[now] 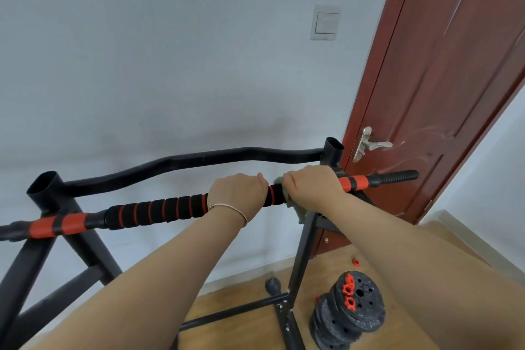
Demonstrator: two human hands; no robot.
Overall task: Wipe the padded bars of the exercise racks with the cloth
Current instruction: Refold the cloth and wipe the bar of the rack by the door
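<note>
A black foam-padded bar (159,212) with red rings lies across the black exercise rack (85,244), sloping up to the right. My left hand (237,193) grips the padding near its right end. Just beside it, my right hand (311,186) holds a grey-green cloth (295,207) wrapped round the bar; the cloth's loose end hangs below the hand. Orange and black bands (352,182) show past my right hand, and a ribbed black end grip (397,177) points toward the door.
A curved black tube (181,165) of the rack runs behind the bar. A red-brown door (443,79) with a metal handle (372,145) stands at the right. Stacked black weight plates (349,312) with red collars sit on the wooden floor by the rack's leg.
</note>
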